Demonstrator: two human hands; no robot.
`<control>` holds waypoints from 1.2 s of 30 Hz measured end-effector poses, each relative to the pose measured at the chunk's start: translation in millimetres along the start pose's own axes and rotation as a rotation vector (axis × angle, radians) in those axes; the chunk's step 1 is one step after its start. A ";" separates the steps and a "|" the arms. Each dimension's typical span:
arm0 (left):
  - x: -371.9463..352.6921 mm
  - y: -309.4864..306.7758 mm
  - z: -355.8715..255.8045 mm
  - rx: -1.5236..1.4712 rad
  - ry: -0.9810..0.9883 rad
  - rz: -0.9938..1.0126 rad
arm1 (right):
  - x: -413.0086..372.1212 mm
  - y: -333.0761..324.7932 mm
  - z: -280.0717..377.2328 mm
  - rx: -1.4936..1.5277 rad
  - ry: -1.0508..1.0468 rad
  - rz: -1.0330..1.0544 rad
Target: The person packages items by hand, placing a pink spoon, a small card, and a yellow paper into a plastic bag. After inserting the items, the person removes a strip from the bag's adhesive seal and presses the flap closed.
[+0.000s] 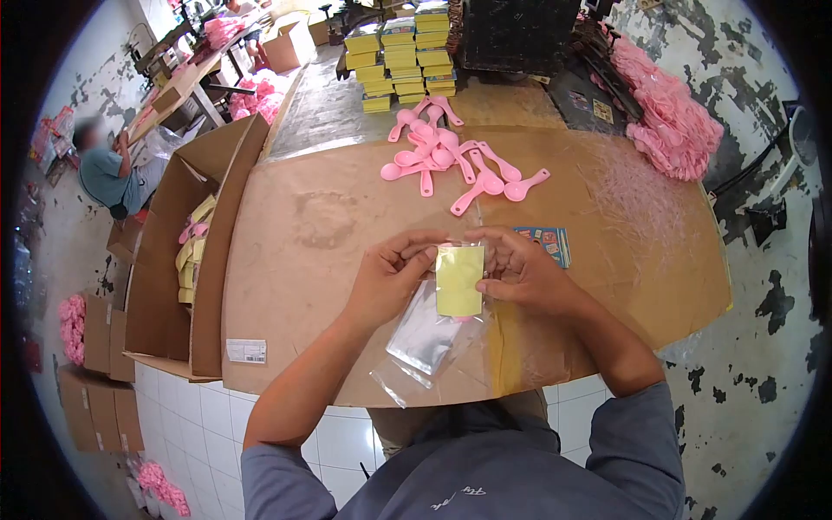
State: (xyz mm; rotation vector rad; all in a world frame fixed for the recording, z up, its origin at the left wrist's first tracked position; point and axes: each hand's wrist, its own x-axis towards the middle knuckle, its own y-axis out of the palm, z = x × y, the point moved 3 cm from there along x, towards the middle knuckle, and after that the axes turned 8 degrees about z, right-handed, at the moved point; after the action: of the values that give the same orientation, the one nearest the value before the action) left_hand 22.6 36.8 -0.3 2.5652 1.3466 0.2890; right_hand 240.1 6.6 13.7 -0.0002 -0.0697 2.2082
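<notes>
Between my two hands is a small clear plastic bag with a yellow card in it. A bit of pink shows at the bag's lower end, mostly hidden behind the card. My left hand pinches the upper left edge, and my right hand grips the right edge with the thumb in front. Beneath them lies a stack of clear plastic bags near the table's front edge. Just past my right hand sits a blue printed card stack, partly covered by that hand. Farther back, several pink spoons lie in a loose heap.
An open cardboard box holding yellow-card packs stands left of the cardboard-covered table. Tall stacks of yellow cards rise at the back. Pink bundles lie at the back right. A person sits at far left.
</notes>
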 end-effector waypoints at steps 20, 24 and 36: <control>-25.2 -60.9 -56.5 0.590 0.159 -0.211 | -50.3 -116.4 11.8 -1.128 0.154 -0.073; -9.2 24.5 -44.6 1.137 -0.205 0.225 | -46.5 -108.3 18.8 -0.979 0.216 -0.122; 7.6 7.0 -27.6 0.845 -0.200 0.228 | -39.1 -110.3 15.2 -0.846 0.022 -0.322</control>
State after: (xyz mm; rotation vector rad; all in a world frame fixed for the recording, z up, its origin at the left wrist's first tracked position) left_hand 24.7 42.3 28.5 3.2929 1.2751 -0.6281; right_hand 351.5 40.0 33.5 -0.4487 -0.9146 1.7128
